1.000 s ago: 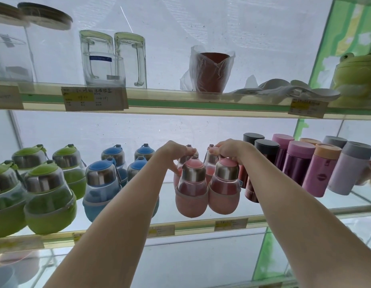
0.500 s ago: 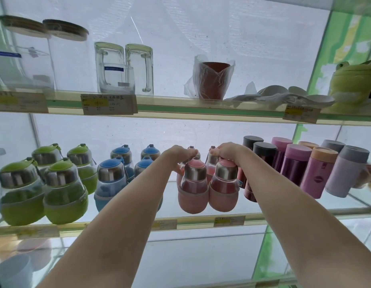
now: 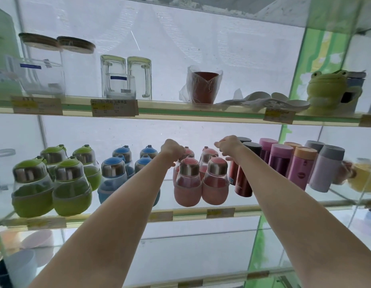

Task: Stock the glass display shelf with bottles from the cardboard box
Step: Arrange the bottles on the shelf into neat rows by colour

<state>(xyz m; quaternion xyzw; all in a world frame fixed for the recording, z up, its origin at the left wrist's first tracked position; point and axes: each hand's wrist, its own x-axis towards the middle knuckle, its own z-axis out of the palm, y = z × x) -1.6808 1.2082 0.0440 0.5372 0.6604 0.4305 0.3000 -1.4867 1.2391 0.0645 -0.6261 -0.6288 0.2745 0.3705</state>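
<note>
Left hand (image 3: 172, 150) curled over back pink bottles (image 3: 187, 153) | right hand (image 3: 229, 144) loosely open just right of them | bottles upright, directly under your hands

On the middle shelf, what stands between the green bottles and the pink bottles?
In the head view, the blue bottles stand between the green bottles and the pink bottles.

Two bare, sleeveless forearms
</note>
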